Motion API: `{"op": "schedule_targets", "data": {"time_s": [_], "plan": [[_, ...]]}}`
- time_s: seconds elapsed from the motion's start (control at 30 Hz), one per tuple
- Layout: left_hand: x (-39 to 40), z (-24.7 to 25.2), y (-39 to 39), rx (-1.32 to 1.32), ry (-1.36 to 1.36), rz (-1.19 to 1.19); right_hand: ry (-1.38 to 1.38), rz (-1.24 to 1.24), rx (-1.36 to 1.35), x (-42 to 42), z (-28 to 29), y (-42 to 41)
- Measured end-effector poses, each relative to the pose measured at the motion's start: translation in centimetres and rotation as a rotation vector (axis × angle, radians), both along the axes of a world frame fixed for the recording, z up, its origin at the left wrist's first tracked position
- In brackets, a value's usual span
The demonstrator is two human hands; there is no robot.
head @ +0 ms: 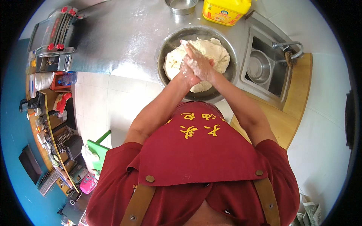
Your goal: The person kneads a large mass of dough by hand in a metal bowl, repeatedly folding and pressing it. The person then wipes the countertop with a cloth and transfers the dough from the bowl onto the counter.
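Observation:
A large mass of pale dough (219, 53) lies in a wide metal bowl (232, 67) at the counter's front edge. Both my hands are together over the dough, smeared with dough or flour. My left hand (189, 72) is lower, partly covered by my right hand (199, 63), which crosses over it. The fingers overlap, so I cannot tell whether either hand pinches any dough between them.
A small metal pan (182, 10) and a yellow plastic jug (226, 12) stand behind the bowl on the steel counter (121, 36). To the right is a sink (282, 82) holding a metal bowl (258, 66), below a faucet (297, 46). A roller machine (58, 31) stands at far left.

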State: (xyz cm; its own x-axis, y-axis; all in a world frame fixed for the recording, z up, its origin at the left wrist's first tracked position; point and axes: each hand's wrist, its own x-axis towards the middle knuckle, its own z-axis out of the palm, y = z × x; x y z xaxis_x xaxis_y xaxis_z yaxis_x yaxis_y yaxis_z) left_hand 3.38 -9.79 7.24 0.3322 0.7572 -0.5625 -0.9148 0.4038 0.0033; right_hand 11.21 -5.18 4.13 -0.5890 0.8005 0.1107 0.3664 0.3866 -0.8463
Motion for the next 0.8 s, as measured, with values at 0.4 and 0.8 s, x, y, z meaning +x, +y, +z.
{"op": "schedule_targets", "data": {"time_s": [0.4, 0.8], "plan": [[-0.1, -0.3, 1.4, 0.246, 1.585, -0.316, 0.880, -0.424, -0.905, -1.2, 8.1, -2.0], [-1.6, -7.2, 2.9, 0.340, 0.046, -0.123, 0.451, -0.226, 0.082, -1.4, 3.5, -2.2]]}}
